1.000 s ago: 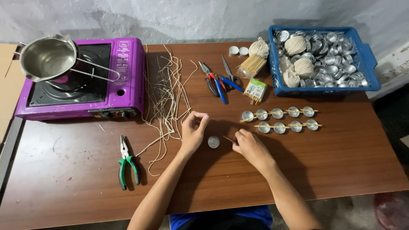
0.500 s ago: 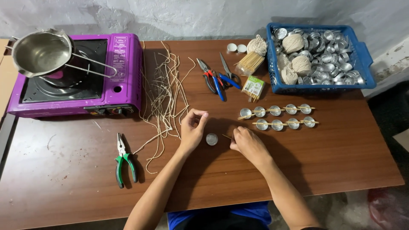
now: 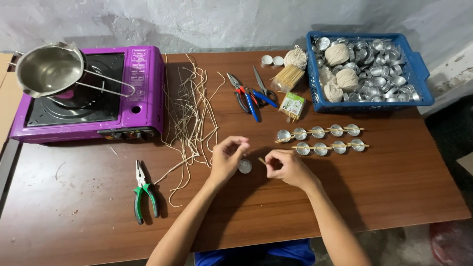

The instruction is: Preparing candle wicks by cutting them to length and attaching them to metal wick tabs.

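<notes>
left hand [image 3: 227, 156] moved over cup [image 3: 245, 166], right hand [image 3: 287, 167] beside

Both bare forearms reach up from the near edge of the counter and converge toward its middle. The left hand [image 3: 226, 158] is curled, thumb and forefinger pinched together at the top in a fine grip, wrist resting low. The right hand [image 3: 288, 167] lies just beside it, knuckles up, fingers bent inward, thumb and forefinger tips closed toward the left hand.
</notes>
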